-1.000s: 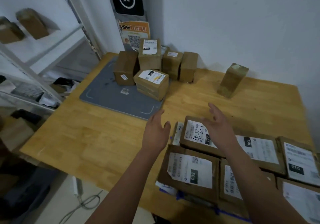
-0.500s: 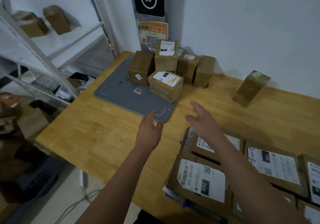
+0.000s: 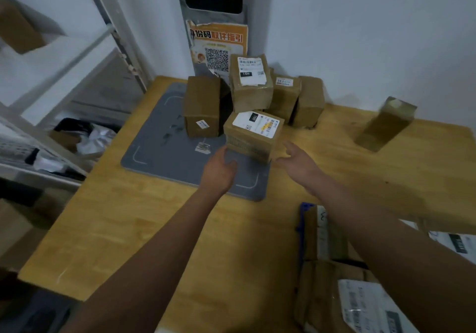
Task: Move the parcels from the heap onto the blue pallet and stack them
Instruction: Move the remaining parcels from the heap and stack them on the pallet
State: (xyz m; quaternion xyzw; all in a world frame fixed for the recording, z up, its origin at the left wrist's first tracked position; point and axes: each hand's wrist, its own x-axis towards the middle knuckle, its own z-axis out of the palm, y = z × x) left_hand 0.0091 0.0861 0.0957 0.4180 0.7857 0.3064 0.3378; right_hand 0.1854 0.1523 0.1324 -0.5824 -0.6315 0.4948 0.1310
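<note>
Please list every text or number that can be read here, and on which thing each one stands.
"15H": label on the upper parcel.
"150": label on the front parcel.
"份码取件指引": orange poster; its first sign is partly hidden.
Fine print, barcodes and the labels of the parcels at lower right: too blurred to read.

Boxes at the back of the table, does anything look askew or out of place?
One lone box stands apart on the right near the wall and looks tilted. A loose label lies on the grey mat.
</note>
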